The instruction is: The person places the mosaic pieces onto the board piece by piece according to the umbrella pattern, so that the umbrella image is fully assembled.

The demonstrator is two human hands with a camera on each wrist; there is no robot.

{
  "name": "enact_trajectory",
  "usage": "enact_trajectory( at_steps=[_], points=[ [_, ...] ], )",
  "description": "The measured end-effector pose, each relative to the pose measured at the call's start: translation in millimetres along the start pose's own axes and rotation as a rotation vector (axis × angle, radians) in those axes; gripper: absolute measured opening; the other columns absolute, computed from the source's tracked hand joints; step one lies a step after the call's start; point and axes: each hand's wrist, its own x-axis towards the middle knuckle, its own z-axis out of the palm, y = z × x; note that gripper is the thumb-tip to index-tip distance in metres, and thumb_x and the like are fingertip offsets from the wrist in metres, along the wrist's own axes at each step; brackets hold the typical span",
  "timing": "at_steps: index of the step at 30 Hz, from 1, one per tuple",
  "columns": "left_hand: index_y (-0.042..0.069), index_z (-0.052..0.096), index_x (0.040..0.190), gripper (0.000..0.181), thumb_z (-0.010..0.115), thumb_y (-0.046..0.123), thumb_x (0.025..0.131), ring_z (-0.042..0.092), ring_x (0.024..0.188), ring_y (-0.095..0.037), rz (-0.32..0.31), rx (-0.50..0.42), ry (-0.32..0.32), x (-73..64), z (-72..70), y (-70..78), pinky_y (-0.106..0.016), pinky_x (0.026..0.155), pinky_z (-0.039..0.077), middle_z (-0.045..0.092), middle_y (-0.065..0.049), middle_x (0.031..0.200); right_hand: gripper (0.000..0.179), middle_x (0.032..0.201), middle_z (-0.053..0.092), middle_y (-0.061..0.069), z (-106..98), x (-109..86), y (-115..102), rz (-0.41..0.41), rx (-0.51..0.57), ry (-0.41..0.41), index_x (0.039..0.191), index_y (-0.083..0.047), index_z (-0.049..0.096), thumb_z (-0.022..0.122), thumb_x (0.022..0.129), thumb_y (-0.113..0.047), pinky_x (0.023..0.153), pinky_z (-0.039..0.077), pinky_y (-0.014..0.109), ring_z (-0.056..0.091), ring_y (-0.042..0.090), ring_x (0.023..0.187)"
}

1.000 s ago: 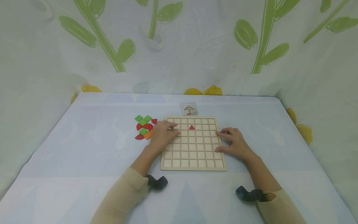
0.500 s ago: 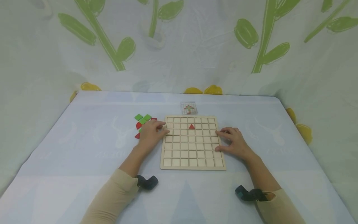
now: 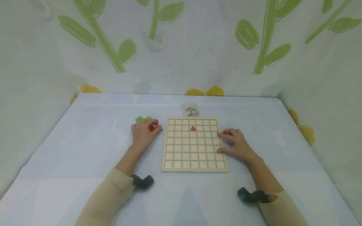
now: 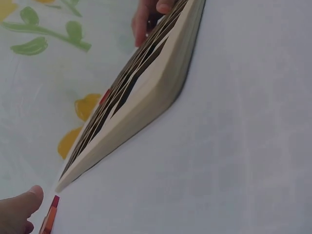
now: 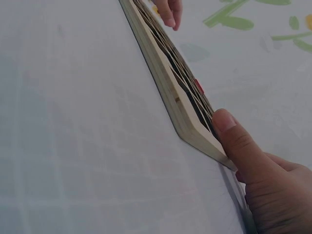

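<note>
A square wooden grid board [image 3: 185, 169] lies mid-table, with a red triangle piece [image 3: 193, 128] in one of its upper cells. Left of it, my left hand [image 3: 142, 133] reaches over a heap of flat coloured pieces, thumb and forefinger apart beside red pieces [image 3: 151, 128]. Green pieces [image 3: 139, 118] show past its knuckles; the palm hides others. The left wrist view has the thumb [image 4: 30, 202] near a red and orange edge [image 4: 48, 222]. My right hand [image 3: 237, 144] touches the board's right rim with forefinger and thumb spread, the thumb [image 5: 236, 139] lying on the rim.
Beyond the board's far edge lies a small clear card [image 3: 190, 110] with a gridded coloured picture. A pale patterned cloth [image 3: 181, 201] covers the table. Behind it hangs a white curtain [image 3: 198, 56] printed with green leaves.
My left hand has drawn back from over the board's left side, moving left onto the heap of pieces. The right hand stays at the board's right rim. The red triangle keeps its cell.
</note>
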Motion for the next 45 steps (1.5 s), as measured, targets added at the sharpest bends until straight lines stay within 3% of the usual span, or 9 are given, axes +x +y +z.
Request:
enact_trajectory(
  at_steps=[11,20,29,34,38,45],
  points=[
    [0.014,0.068,0.114,0.04,0.064,0.042,0.086,0.051,0.106,-0.033,-0.092,0.078,-0.046,13.5,0.3,-7.2,-0.05,0.086,0.031,0.061,-0.013,0.112,0.068,0.113,0.057,0.015,1.1,-0.7,3.0,-0.017,0.012,0.008,0.119,-0.005,0.065,0.081,0.066,-0.043,0.086,0.036,0.047,0.046,0.032,0.104],
    [0.015,0.066,0.118,0.04,0.064,0.039,0.086,0.051,0.1,-0.031,-0.074,0.085,-0.055,25.0,5.0,-6.9,-0.048,0.084,0.03,0.064,-0.009,0.113,0.069,0.112,0.057,0.016,2.8,0.8,4.6,-0.027,0.042,0.037,0.117,-0.004,0.065,0.079,0.066,-0.049,0.084,0.035,0.046,0.046,0.033,0.101],
    [0.011,0.066,0.118,0.035,0.065,0.026,0.086,0.052,0.097,-0.03,-0.028,-0.043,-0.084,27.0,6.5,-5.0,-0.047,0.096,0.029,0.068,-0.01,0.109,0.069,0.111,0.058,0.015,2.4,1.0,5.1,-0.033,0.046,0.039,0.117,-0.004,0.066,0.081,0.065,-0.047,0.083,0.035,0.045,0.046,0.032,0.1],
    [0.011,0.067,0.117,0.036,0.066,0.029,0.086,0.052,0.094,-0.03,-0.035,-0.006,-0.097,27.8,5.8,-3.0,-0.048,0.095,0.031,0.067,-0.011,0.107,0.071,0.112,0.057,0.014,1.5,0.9,4.2,-0.035,0.043,0.034,0.118,-0.004,0.065,0.077,0.067,-0.052,0.084,0.035,0.045,0.046,0.031,0.101],
    [0.011,0.07,0.112,0.034,0.066,0.032,0.086,0.051,0.091,-0.03,-0.049,0.005,-0.11,27.5,5.3,-2.0,-0.048,0.093,0.032,0.066,-0.011,0.103,0.068,0.112,0.058,0.014,1.7,0.4,3.8,-0.033,0.043,0.036,0.118,-0.004,0.065,0.082,0.065,-0.043,0.085,0.035,0.045,0.046,0.031,0.101],
    [0.008,0.071,0.108,0.031,0.067,0.03,0.087,0.051,0.092,-0.03,-0.022,0.001,-0.103,27.1,6.4,-1.2,-0.048,0.093,0.031,0.066,-0.012,0.099,0.068,0.112,0.058,0.014,2.5,0.1,4.9,-0.041,0.037,0.041,0.118,-0.004,0.065,0.082,0.065,-0.043,0.085,0.035,0.045,0.046,0.031,0.101]
  ],
)
